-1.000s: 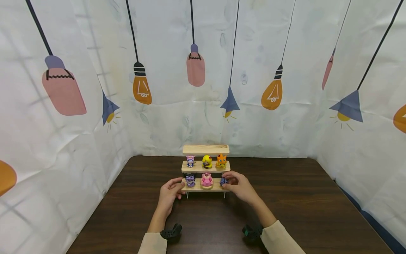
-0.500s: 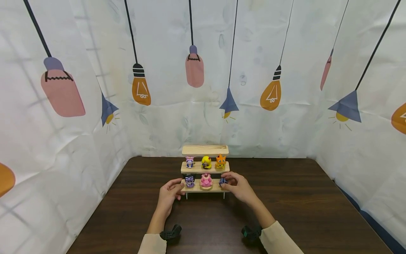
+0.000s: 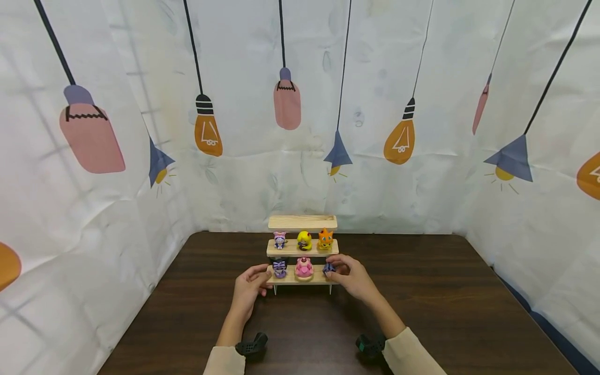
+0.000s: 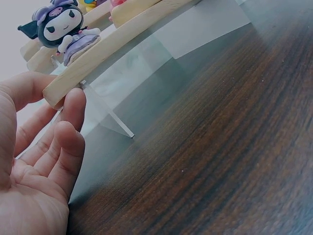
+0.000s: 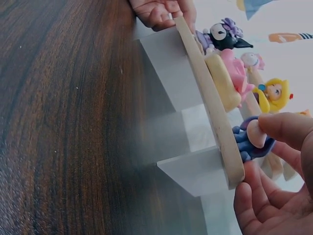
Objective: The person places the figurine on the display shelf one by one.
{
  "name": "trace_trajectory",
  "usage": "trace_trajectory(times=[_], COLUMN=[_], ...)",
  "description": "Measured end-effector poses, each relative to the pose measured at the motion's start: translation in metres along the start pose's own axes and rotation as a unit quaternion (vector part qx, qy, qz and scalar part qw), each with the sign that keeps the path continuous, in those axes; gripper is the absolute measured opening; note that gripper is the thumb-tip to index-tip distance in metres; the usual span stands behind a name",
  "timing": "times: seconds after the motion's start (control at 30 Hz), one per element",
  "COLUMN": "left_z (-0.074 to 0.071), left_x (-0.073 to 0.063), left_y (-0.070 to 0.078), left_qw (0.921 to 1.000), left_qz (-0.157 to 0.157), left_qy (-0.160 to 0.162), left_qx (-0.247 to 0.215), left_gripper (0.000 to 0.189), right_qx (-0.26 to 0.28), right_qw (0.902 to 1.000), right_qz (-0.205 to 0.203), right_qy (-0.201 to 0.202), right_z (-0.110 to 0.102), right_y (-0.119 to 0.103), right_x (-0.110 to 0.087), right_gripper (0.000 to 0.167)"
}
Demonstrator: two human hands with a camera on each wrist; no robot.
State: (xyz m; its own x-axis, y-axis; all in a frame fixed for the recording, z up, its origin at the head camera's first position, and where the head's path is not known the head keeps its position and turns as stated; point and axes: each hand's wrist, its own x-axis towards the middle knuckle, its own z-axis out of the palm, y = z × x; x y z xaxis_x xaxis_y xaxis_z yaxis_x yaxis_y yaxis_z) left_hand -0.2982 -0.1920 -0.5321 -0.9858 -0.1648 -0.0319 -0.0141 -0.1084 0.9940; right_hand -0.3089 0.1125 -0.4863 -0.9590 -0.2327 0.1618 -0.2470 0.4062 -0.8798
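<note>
A three-tier wooden display stand (image 3: pixel 302 223) with clear supports stands on the table. My left hand (image 3: pixel 248 288) grips the left end of its lowest board (image 4: pixel 112 51), with fingertips under the edge. Just above that hand sits a black-and-purple figurine (image 4: pixel 66 32). At the board's right end, my right hand (image 3: pixel 354 279) pinches a dark blue figurine (image 5: pixel 248 142), which is upright and partly hidden by the fingers. The thumb presses its pale front, and other fingers lie near the board's end. A pink figurine (image 3: pixel 303 269) sits between the two.
On the middle board stand a pink-hatted figurine (image 3: pixel 279 240), a yellow-haired one (image 3: pixel 304 240) and an orange one (image 3: pixel 325 239). Dark wood table (image 3: pixel 422 302) surrounds the stand. A white curtain (image 3: pixel 262 182) printed with lamps hangs behind.
Both hands keep their places on the stand and the blue figurine. The head view has shifted very slightly; nothing else visibly moves.
</note>
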Motion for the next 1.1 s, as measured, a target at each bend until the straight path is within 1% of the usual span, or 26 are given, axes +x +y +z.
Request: trace_trajectory(times=[0.1, 0.33, 0.47, 0.57, 0.67, 0.77, 0.87, 0.97, 1.03, 1.1], left_z=[0.000, -0.002, -0.004, -0.004, -0.003, -0.005, -0.009, -0.016, -0.020, -0.022], left_x=[0.000, -0.002, -0.002, -0.001, -0.002, -0.004, -0.004, -0.004, -0.007, -0.010], left_y=[0.000, -0.001, 0.000, -0.001, -0.002, 0.000, 0.004, 0.011, 0.018, 0.028], left_qw=[1.0000, 1.0000, 1.0000, 1.0000, 0.9999, 0.9989, 0.9963, 0.9939, 0.9923, 0.9908], left_qz=[0.001, 0.004, 0.004, 0.004, 0.011, 0.028, 0.044, 0.058, 0.069, 0.084], left_qy=[-0.001, -0.003, -0.004, -0.002, 0.011, 0.035, 0.061, 0.080, 0.087, 0.085], left_qx=[0.000, -0.005, -0.003, -0.006, -0.004, 0.016, 0.042, 0.049, 0.055, 0.063], left_gripper=[0.033, 0.035, 0.036, 0.036, 0.035, 0.031, 0.030, 0.028, 0.025, 0.022], right_qx=[-0.002, -0.004, -0.011, -0.018, -0.022, -0.025, -0.028, -0.030, -0.024, -0.017], right_qw=[1.0000, 0.9998, 0.9989, 0.9970, 0.9949, 0.9935, 0.9943, 0.9960, 0.9969, 0.9978], right_qz=[0.000, -0.010, -0.025, -0.035, -0.045, -0.053, -0.050, -0.037, -0.027, -0.019], right_qy=[0.000, -0.016, -0.039, -0.066, -0.088, -0.097, -0.090, -0.076, -0.070, -0.061], right_z=[0.000, -0.006, -0.019, -0.033, -0.045, -0.057, -0.067, -0.075, -0.081, -0.086], right_y=[0.000, -0.003, -0.005, -0.003, 0.000, 0.001, 0.001, 0.001, 0.002, 0.003], right_x=[-0.001, -0.001, -0.002, -0.004, -0.006, -0.007, -0.008, -0.008, -0.010, -0.012], right_gripper=[0.033, 0.035, 0.036, 0.034, 0.031, 0.030, 0.028, 0.029, 0.030, 0.030])
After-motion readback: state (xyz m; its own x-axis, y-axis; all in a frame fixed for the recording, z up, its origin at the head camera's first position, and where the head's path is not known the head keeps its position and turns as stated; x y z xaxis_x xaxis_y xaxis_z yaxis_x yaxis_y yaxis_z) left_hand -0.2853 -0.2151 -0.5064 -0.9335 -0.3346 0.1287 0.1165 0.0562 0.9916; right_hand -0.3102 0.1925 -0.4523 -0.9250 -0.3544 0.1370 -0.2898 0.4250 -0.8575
